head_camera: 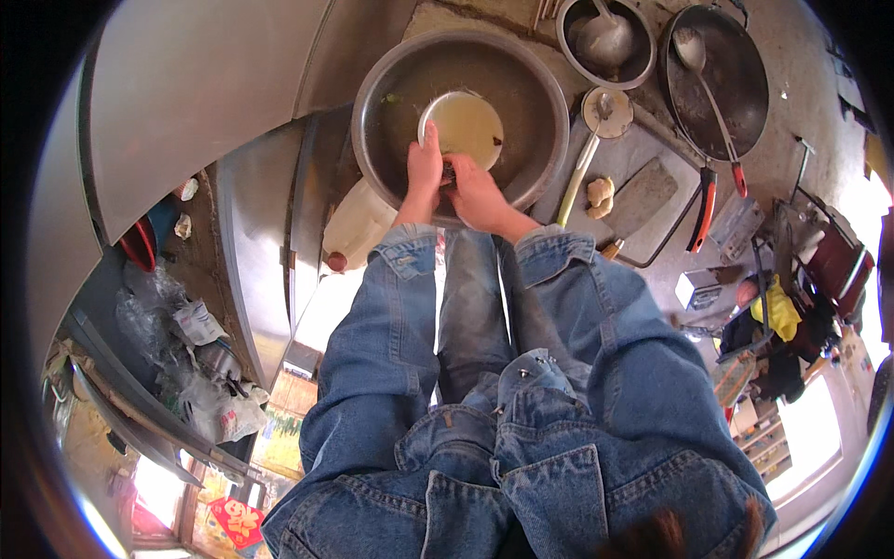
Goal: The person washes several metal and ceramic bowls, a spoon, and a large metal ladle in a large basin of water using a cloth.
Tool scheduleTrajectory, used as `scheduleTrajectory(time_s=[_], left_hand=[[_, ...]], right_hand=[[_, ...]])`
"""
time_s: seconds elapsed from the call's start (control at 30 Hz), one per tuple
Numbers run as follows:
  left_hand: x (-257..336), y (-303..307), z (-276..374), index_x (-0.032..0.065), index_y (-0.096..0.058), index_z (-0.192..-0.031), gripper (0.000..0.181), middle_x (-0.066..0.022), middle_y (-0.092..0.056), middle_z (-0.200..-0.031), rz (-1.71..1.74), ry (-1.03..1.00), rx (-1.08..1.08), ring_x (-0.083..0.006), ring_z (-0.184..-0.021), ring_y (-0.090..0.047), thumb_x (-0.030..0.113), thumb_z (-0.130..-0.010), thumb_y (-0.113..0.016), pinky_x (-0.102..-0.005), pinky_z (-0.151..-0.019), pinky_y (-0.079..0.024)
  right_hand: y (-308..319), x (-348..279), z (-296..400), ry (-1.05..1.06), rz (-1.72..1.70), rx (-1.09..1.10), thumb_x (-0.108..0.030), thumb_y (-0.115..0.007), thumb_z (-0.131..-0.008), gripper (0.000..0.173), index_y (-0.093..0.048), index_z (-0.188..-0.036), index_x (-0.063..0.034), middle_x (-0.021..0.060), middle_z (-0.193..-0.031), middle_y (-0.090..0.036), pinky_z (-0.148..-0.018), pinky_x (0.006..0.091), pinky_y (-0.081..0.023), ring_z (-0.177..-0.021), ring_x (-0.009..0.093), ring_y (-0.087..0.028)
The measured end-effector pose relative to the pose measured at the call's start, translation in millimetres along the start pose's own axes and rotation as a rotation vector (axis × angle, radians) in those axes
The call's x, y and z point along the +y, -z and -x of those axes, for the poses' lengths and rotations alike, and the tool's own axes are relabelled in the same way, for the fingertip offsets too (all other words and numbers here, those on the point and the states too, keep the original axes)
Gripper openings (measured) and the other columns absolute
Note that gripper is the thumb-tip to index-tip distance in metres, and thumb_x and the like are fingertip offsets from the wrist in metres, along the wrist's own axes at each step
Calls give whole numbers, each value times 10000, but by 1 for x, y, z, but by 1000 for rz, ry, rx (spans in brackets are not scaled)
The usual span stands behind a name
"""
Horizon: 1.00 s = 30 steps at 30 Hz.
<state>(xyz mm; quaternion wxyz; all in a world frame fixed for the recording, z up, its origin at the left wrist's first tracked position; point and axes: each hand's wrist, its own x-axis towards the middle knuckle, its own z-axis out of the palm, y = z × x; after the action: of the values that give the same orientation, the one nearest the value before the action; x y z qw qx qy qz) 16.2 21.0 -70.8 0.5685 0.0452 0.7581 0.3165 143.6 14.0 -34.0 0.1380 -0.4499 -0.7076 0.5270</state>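
Observation:
A large metal basin (541, 164) stands in front of me, with some liquid in its bottom. In it is a round white-rimmed bowl (466, 126) holding cloudy yellowish liquid, with a small dark scrap near its right side. My left hand (423, 171) grips the bowl's near left rim, thumb along the edge and the other fingers mostly hidden. Curled close beside it, my right hand (478, 192) holds a small dark object (448, 172), perhaps a scrubber, at the near rim. The fingers cover most of this object.
Right of the basin are a metal pot (569, 52) with a ladle, a small lid-like disc (618, 126) with a spoon, a ginger root (600, 198), a cleaver (641, 195) and a wok (723, 91). A plastic jug (360, 216) lies at the basin's near left.

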Motion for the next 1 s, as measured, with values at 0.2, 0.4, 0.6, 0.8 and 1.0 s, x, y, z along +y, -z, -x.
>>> scheduleTrajectory(time_s=[0.2,0.4,0.6,0.8,1.0], left_hand=[[33,15,5,30,-452,-1283,716,-122,-593,-1102,-34,200,-292,-247,-893,-621,627,-890,-490,-414,-648,-550],[-15,-9,14,26,-370,-1319,650,-120,-545,-1166,200,-147,-10,-205,-1003,-575,494,-912,-566,-396,-750,-532],[17,10,10,22,-499,-1267,749,-147,-610,-1145,-23,82,-143,-232,-984,-638,660,-875,-483,-399,-737,-569],[25,-2,1,-181,-608,-1000,940,-374,-609,-997,-472,-153,63,-451,-1052,-589,723,-856,-393,-457,-896,-441],[35,19,-8,-180,-588,-994,890,-227,-634,-935,-184,24,-96,-290,-766,-684,692,-830,-523,-385,-521,-574]], right_hand=[[38,38,-5,313,657,-9,-87,-524,-807,214,-561,-1014,-44,133,-1010,-592,-872,423,-453,-1001,313,-575],[-1,0,-3,-89,79,27,-42,-568,-776,268,-604,-1041,-54,131,-1062,-606,-931,414,-440,-1045,325,-567],[23,27,-6,70,432,-122,-117,-633,-769,418,-564,-1174,-36,148,-1218,-550,-1045,438,-357,-1162,334,-513],[17,12,-39,142,272,-123,-196,-702,-729,543,-537,-1221,-33,189,-1241,-528,-1079,450,-329,-1191,360,-487],[36,18,-24,35,438,-252,-65,-626,-749,500,-553,-1243,-83,117,-1285,-539,-1065,439,-353,-1190,309,-515]])
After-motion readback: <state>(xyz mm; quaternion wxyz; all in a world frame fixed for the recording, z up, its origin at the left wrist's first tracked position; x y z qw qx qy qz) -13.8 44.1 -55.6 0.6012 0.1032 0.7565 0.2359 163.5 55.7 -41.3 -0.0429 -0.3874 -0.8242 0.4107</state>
